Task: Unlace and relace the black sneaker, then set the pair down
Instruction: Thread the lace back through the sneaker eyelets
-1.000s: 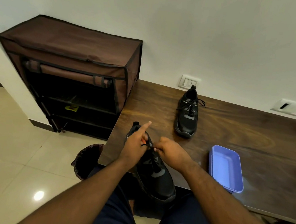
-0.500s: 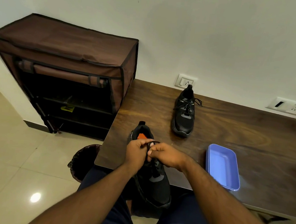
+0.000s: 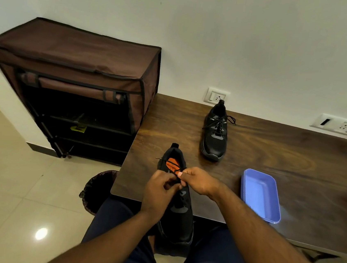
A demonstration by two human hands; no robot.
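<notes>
A black sneaker (image 3: 178, 219) with an orange insole lies at the near edge of the wooden table (image 3: 273, 154), its toe hanging over my lap. My left hand (image 3: 159, 191) and my right hand (image 3: 198, 181) meet over its tongue. Both pinch the black lace (image 3: 172, 163), which runs across the shoe's opening. The second black sneaker (image 3: 215, 133) stands laced further back on the table, toe toward me, near the wall.
A blue plastic tray (image 3: 261, 195) sits on the table right of my hands. A brown fabric shoe rack (image 3: 74, 91) stands left of the table. A dark waste bin (image 3: 98, 189) is on the floor by the table's corner. Wall sockets (image 3: 217, 96) line the back.
My left forefinger, raised a second ago, has curled down onto the lace. Both hands have drawn together over the tongue, and a lace strand now stretches across the shoe's opening.
</notes>
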